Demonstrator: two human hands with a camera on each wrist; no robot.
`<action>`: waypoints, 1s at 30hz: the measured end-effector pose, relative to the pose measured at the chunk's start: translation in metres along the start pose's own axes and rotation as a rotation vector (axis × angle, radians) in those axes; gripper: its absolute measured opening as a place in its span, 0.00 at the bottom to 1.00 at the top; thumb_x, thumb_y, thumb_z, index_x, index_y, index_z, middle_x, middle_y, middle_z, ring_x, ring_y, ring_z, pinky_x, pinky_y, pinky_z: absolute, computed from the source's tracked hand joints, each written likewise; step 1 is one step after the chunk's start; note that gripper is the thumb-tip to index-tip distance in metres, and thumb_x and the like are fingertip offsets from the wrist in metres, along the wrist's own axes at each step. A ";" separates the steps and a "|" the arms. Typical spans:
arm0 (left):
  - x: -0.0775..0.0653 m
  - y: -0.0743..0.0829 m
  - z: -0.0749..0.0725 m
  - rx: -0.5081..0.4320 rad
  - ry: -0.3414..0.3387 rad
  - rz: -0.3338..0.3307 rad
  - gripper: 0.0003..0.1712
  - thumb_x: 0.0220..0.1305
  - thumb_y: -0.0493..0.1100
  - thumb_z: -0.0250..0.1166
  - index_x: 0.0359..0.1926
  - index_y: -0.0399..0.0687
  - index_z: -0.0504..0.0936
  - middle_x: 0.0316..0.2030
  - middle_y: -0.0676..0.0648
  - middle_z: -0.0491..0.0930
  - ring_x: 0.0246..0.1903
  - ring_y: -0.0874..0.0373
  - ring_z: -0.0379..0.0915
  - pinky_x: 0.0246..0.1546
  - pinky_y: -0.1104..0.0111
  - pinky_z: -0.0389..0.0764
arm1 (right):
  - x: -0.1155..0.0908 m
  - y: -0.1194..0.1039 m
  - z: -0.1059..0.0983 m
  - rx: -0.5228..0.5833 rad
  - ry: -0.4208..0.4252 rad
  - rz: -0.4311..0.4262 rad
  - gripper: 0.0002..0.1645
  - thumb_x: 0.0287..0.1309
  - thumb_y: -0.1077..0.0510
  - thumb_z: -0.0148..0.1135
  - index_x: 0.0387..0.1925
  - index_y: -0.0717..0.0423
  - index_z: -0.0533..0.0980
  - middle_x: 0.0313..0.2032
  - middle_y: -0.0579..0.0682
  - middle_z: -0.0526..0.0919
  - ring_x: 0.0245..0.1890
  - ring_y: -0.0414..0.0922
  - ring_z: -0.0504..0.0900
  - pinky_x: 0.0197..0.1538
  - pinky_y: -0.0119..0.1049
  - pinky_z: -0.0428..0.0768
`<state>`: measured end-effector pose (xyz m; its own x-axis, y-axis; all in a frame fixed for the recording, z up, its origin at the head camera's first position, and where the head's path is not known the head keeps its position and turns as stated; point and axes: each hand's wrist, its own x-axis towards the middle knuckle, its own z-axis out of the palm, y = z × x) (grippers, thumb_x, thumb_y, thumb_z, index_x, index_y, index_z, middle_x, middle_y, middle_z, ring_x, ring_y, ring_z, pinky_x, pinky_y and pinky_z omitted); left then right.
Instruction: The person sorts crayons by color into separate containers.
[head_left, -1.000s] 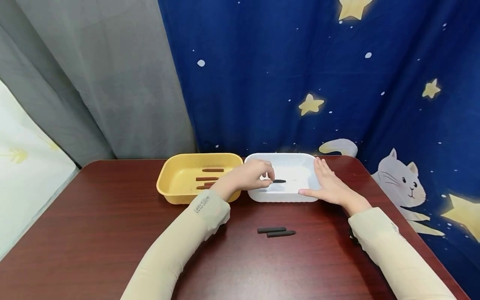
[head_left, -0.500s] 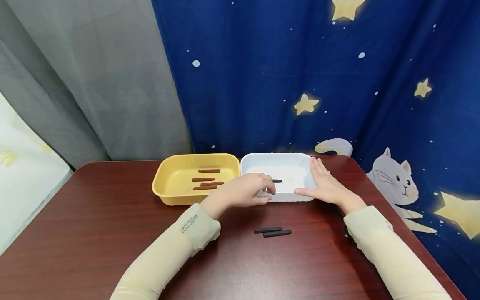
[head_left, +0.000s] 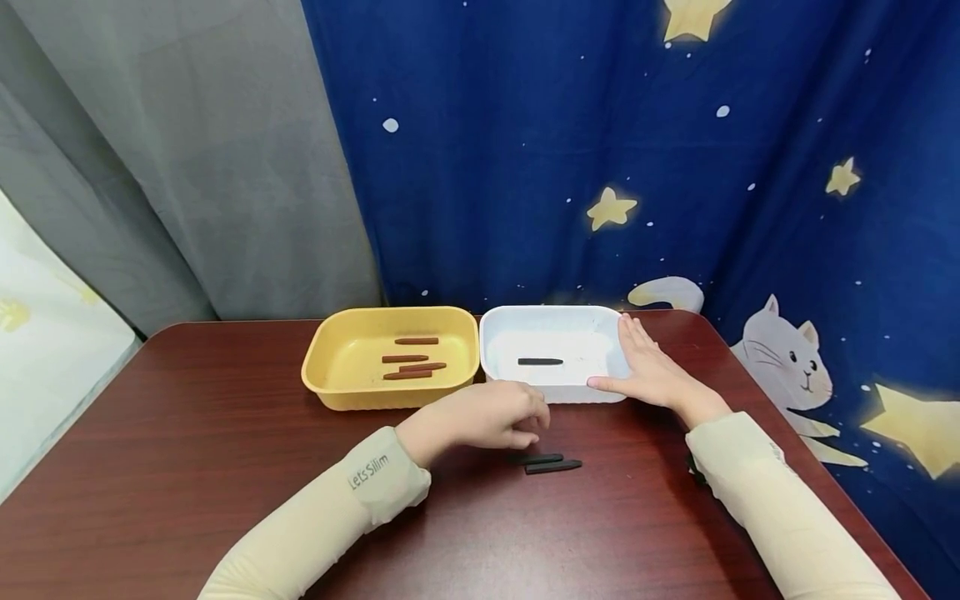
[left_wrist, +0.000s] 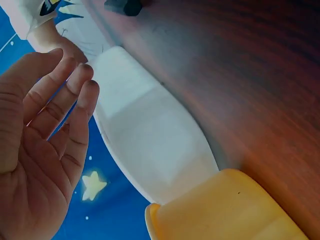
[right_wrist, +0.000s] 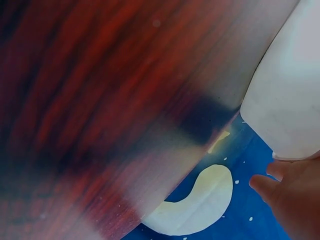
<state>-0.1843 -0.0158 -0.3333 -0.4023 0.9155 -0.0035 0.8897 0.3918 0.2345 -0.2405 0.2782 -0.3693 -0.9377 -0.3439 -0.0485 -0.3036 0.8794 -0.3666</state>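
Observation:
My left hand (head_left: 483, 414) hovers over the table just in front of the white tray (head_left: 555, 392). Its fingers are relaxed with nothing between them, as the left wrist view also shows. Close below its fingertips lie two black crayons (head_left: 553, 467) side by side, one partly hidden by the hand. A third black crayon (head_left: 540, 362) lies inside the white tray. With fingers straight and spread, my right hand (head_left: 660, 371) rests against the right end of that tray, the thumb at its front rim. Several brown crayons (head_left: 422, 367) lie in the yellow tray (head_left: 333, 392).
The two trays stand side by side near the back edge of the dark red wooden table (head_left: 187, 450). Behind it hang a grey curtain (head_left: 247, 167) and a blue curtain (head_left: 487, 167) with stars and a cat.
My left hand has let go of a black crayon in the white tray and moved back toward the two on the table. The right hand has stayed on the tray.

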 end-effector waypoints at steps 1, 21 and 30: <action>0.000 0.000 0.001 -0.014 -0.014 -0.006 0.09 0.67 0.41 0.65 0.45 0.43 0.85 0.39 0.50 0.84 0.40 0.61 0.79 0.45 0.75 0.78 | 0.000 0.000 0.000 0.000 -0.001 0.001 0.75 0.54 0.24 0.60 0.76 0.69 0.34 0.78 0.66 0.33 0.78 0.63 0.33 0.74 0.67 0.44; 0.009 -0.002 0.022 -0.120 -0.172 -0.124 0.03 0.63 0.42 0.68 0.36 0.48 0.85 0.16 0.58 0.75 0.20 0.71 0.66 0.26 0.81 0.68 | -0.001 0.000 0.003 -0.004 0.008 -0.010 0.74 0.54 0.25 0.61 0.76 0.70 0.34 0.78 0.66 0.34 0.78 0.63 0.34 0.74 0.67 0.44; 0.010 -0.004 0.024 -0.161 -0.202 -0.139 0.01 0.61 0.39 0.69 0.34 0.48 0.84 0.21 0.58 0.78 0.22 0.71 0.68 0.27 0.81 0.70 | 0.001 0.001 0.001 -0.018 0.004 -0.007 0.74 0.54 0.25 0.60 0.76 0.70 0.34 0.78 0.67 0.34 0.78 0.64 0.34 0.74 0.66 0.44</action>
<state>-0.1865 -0.0059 -0.3575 -0.4521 0.8602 -0.2360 0.7772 0.5097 0.3690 -0.2415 0.2787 -0.3710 -0.9362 -0.3488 -0.0426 -0.3130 0.8828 -0.3503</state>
